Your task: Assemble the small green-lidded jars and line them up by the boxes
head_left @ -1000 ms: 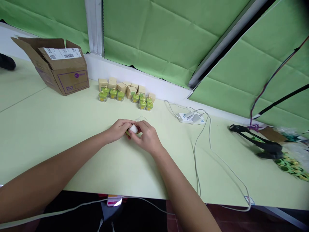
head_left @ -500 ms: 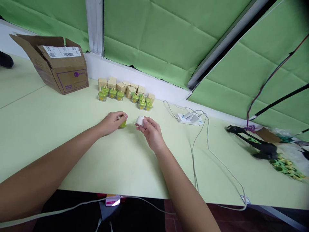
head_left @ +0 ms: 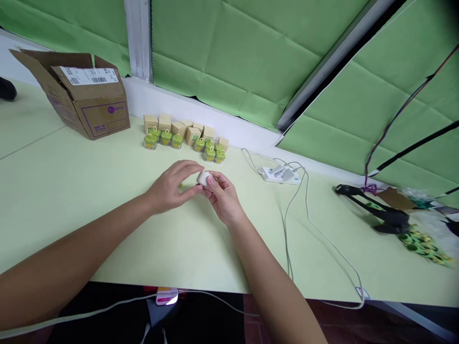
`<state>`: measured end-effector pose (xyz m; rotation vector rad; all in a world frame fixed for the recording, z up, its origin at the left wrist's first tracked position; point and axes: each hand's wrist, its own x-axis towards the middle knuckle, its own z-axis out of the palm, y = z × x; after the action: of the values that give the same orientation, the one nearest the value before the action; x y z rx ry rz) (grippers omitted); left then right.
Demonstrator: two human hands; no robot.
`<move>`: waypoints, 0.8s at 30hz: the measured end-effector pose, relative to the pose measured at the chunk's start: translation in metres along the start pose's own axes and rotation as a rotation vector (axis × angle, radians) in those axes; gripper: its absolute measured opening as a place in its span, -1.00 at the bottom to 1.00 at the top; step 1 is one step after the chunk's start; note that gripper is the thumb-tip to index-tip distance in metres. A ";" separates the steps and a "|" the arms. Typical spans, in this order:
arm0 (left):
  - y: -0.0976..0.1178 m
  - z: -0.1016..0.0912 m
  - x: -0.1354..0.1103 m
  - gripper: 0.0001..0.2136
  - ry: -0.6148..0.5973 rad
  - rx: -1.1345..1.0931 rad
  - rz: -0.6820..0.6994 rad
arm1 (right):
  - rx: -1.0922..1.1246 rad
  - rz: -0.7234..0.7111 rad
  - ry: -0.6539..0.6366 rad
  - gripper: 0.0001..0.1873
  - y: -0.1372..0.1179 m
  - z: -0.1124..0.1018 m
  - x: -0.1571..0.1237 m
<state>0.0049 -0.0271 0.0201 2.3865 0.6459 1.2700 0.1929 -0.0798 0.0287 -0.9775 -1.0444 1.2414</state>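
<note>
Two bare hands meet over a pale green table, shown in the head view. The right hand grasps a small white object, rounded at its corners, with the thumb laid across its near side and the fingers curled beneath and behind it. The left hand is not closed: its thumb and fingers stand apart, reaching round the left side of the same object, with their tips close to it; whether they touch it cannot be told. The white object is thus located between the hands, near the middle of the table. A bit of something green shows just beside the left hand, mostly hidden by it. Behind the hands, well apart from them, several small clear jars with green lids and loops stand in two clusters, backed by a row of small tan cartons. To the left of these is a cardboard box, its flaps raised and a white label on one of them. To the right lies a white power strip with plugs in it, from which pale cables run towards the near edge. At the far right, a black curved object lies near a heap of green pieces. Green blinds hang behind the table.
</note>
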 end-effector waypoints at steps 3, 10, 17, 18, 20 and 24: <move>0.007 0.009 -0.002 -0.65 0.053 -0.048 0.013 | 0.003 0.004 -0.037 -0.46 0.000 0.002 -0.001; 0.003 0.014 -0.001 -0.71 0.156 -0.064 0.043 | 0.079 0.019 -0.082 -0.54 -0.001 0.003 -0.002; 0.005 0.017 0.000 -0.73 0.255 -0.034 0.163 | 0.123 0.009 -0.119 -0.62 -0.002 0.006 -0.002; 0.005 0.017 0.001 -0.73 0.255 -0.036 0.162 | 0.129 0.009 -0.116 -0.63 -0.002 0.006 -0.002; 0.005 0.017 0.001 -0.73 0.254 -0.039 0.150 | 0.142 0.011 -0.109 -0.63 0.000 0.004 -0.001; 0.005 0.017 0.002 -0.74 0.259 -0.043 0.136 | 0.142 0.012 -0.121 -0.60 0.003 0.002 0.000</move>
<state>0.0211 -0.0323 0.0149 2.2843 0.5277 1.6525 0.1902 -0.0800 0.0266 -0.8087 -1.0290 1.3792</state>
